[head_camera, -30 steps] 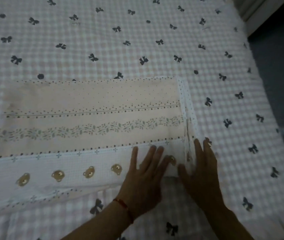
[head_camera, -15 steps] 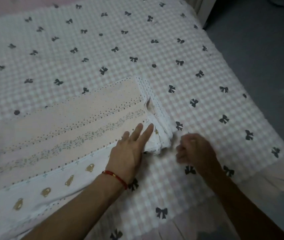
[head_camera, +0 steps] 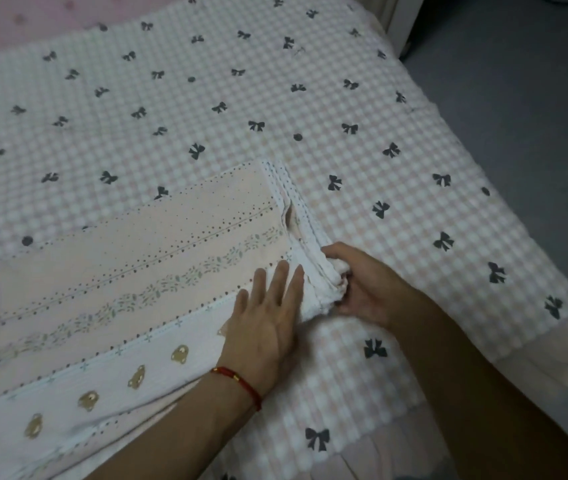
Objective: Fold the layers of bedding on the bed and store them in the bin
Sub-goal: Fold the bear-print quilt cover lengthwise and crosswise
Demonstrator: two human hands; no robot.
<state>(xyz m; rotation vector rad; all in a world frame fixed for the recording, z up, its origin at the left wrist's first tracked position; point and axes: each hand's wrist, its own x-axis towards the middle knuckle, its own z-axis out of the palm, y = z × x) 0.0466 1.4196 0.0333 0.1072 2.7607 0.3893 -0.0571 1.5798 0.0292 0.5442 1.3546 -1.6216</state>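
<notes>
Fingers (head_camera: 287, 282) of the left hand (head_camera: 265, 327) lie straight and flat on the folded sheet (head_camera: 130, 271), pressing it down. The right hand (head_camera: 362, 285) curls its fingers round the thick corner of that sheet and pinches the layers together. The folded sheet lies on the bow blanket (head_camera: 344, 116), which covers the bed. No bin shows.

To fold well, I think the flat hand should hold the middle down while the other hand lifts all the layers at once. Keep the edges lined up. If one layer slips out, the fold may go crooked.
</notes>
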